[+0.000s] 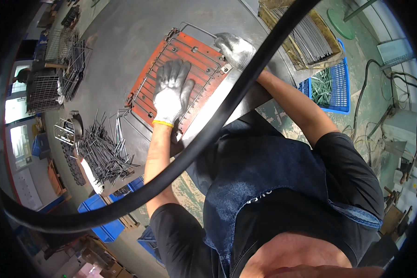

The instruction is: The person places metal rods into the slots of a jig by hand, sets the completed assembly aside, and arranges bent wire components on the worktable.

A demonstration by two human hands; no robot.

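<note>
A red flat fixture plate [146, 78] lies on the grey metal table, with a wire rack [197, 60] of thin parallel rods on it. My left hand [171, 90], in a grey-and-white work glove with a yellow cuff, rests flat on the rack, fingers stretched forward. At the plate's far right corner is my gloved right hand [235, 50], its fingers bent around the end of the rack's wire loop [197, 28]. Its fingertips are partly hidden. Small metal clips or stops sit along the plate's edges.
Loose metal rods [104, 148] are heaped at the table's left. Wire racks [44, 92] stand beyond them. A box of straight rods [310, 39] is at right, near a blue basket [340, 88] with green pieces. A thick black cable [213, 127] arcs across the view.
</note>
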